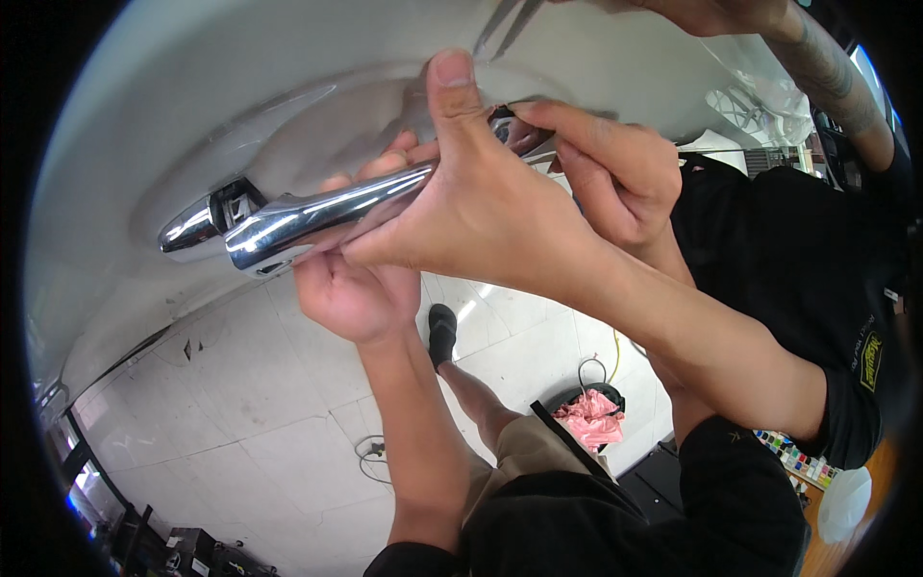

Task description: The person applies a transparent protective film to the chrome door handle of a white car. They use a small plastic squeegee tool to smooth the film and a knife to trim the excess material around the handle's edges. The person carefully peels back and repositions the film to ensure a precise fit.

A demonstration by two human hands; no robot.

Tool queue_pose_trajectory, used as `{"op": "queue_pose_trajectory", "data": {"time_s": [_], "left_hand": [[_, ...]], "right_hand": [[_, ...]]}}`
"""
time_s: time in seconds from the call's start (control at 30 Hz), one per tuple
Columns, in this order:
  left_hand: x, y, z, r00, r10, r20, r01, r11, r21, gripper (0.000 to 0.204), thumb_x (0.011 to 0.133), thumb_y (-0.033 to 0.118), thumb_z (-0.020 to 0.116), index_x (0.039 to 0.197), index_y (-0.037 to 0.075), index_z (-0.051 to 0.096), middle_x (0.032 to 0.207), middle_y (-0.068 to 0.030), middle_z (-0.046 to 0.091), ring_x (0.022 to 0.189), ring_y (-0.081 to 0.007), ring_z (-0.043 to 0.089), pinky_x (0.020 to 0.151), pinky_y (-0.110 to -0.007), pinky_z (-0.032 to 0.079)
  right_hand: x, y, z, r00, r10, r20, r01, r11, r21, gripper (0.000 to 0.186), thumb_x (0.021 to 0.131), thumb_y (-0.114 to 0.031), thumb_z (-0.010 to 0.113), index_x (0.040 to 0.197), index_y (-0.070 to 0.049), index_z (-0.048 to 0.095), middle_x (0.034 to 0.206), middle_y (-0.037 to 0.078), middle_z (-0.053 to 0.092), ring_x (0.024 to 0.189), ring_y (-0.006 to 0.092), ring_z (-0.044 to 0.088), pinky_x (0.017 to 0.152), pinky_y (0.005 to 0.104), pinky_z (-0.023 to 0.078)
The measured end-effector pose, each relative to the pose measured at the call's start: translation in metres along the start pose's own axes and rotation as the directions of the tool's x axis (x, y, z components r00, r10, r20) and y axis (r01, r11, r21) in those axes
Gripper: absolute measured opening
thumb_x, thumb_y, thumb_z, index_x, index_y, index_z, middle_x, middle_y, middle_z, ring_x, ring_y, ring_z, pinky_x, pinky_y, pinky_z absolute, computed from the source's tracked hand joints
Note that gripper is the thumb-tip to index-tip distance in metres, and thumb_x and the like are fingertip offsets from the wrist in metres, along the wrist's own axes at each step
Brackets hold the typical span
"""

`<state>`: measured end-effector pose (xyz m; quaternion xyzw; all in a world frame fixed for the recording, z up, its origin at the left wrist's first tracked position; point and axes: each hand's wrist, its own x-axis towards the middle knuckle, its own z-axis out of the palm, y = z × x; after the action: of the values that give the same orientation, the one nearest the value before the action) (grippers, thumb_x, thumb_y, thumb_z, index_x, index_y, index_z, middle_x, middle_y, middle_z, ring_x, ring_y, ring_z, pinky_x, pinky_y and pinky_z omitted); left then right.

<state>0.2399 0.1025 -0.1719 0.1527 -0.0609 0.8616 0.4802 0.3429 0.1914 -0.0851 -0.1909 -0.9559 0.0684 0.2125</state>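
A chrome door handle (317, 216) slants across a glossy light car door panel (221, 106). Its left end stands apart from a small chrome end cap (192, 231), and a dark mount shows between them. My left hand (351, 298) is closed round the handle from below, its fingertips showing behind the bar. My right hand (620, 178) pinches the handle's right end, by a small dark piece. Between my hands, a co-worker's hand (481, 173) lies over the handle with its thumb raised, hiding part of it. The co-worker's other hand (716, 14) is at the top edge.
A co-worker in a black shirt (769, 240) stands close on the right. On the pale tiled floor (260, 404) are a black container with pink cloth (591, 418) and a cable (373, 452). A wooden surface (836, 553) with small coloured items lies at lower right.
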Motion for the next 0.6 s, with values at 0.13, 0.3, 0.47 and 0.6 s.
{"op": "queue_pose_trajectory", "data": {"time_s": [0.13, 0.3, 0.47, 0.6], "left_hand": [[-0.004, 0.011, -0.003, 1.000, 0.006, -0.015, -0.005, 0.995, 0.104, 0.060, 0.109, 0.043, 0.026, 0.136, 0.002, 0.061, 0.133, -0.0312, 0.063, 0.141, -0.0511, 0.042, 0.122, -0.061, 0.023], [-0.007, 0.011, -0.002, 1.000, 0.015, -0.027, -0.012, 0.992, 0.126, 0.059, 0.109, 0.043, 0.027, 0.136, 0.003, 0.062, 0.135, -0.0301, 0.063, 0.140, -0.0516, 0.043, 0.123, -0.060, 0.021], [-0.004, 0.005, 0.001, 1.000, -0.003, -0.026, 0.006, 0.995, 0.098, 0.057, 0.109, 0.042, 0.029, 0.137, 0.007, 0.063, 0.135, -0.0287, 0.064, 0.139, -0.0518, 0.044, 0.122, -0.061, 0.024], [-0.010, 0.010, -0.002, 0.998, 0.001, -0.065, 0.006, 0.995, 0.103, 0.057, 0.109, 0.044, 0.030, 0.134, 0.006, 0.065, 0.133, -0.0280, 0.065, 0.139, -0.0516, 0.045, 0.121, -0.061, 0.025]], "right_hand": [[0.004, -0.002, 0.010, 1.000, -0.014, -0.006, 0.014, 1.000, 0.020, 0.016, 0.074, -0.018, 0.066, 0.082, -0.005, 0.062, 0.094, 0.008, 0.064, 0.074, 0.0168, 0.058, 0.068, 0.0297, 0.047], [0.007, -0.008, 0.012, 1.000, -0.007, -0.006, 0.007, 1.000, -0.007, 0.017, 0.071, -0.020, 0.067, 0.077, -0.005, 0.060, 0.093, 0.007, 0.061, 0.075, 0.0172, 0.057, 0.068, 0.0302, 0.046], [0.012, -0.008, 0.007, 1.000, -0.007, -0.013, 0.006, 1.000, -0.026, 0.019, 0.069, -0.023, 0.067, 0.071, -0.006, 0.059, 0.092, 0.006, 0.059, 0.076, 0.0177, 0.056, 0.069, 0.0308, 0.045], [0.022, -0.003, -0.008, 0.997, -0.075, 0.005, 0.075, 0.997, -0.020, 0.021, 0.066, -0.025, 0.068, 0.067, -0.007, 0.057, 0.091, 0.005, 0.057, 0.076, 0.0180, 0.054, 0.070, 0.0312, 0.044]]}}
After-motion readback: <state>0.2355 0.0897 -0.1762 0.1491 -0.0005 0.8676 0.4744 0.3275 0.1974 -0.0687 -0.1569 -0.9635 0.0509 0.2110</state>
